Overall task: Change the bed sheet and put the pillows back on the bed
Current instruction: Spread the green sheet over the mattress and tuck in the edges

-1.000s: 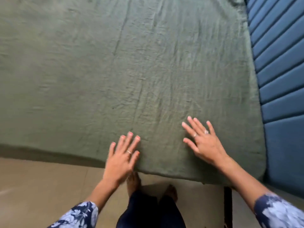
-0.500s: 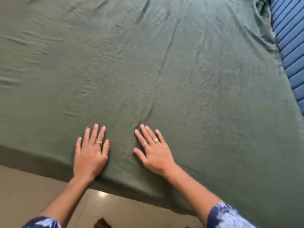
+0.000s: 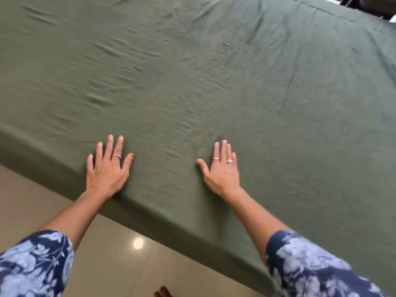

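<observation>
Sheet (image 3: 214, 82): the green sheet lies spread over the whole bed and hangs down its near edge toward the tiled floor (image 3: 96, 254), with small wrinkles across its left half. The left hand (image 3: 107, 170) rests flat on the sheet right at that near edge, fingers straight and slightly spread. The right hand (image 3: 222, 170) lies flat on the sheet well apart from it, fingers straight and together, holding nothing.

- A plain olive-green bed sheet (image 3: 214, 82) fills most of the frame.
- Navy sleeves (image 3: 317, 266) printed with pale blue flowers, lower corners.
- Orange-red polish on the left hand (image 3: 107, 170) thumbnail; silver-toned rings on both it and the right hand (image 3: 222, 172).
- Glossy beige floor tiles (image 3: 111, 264), lower left.
</observation>
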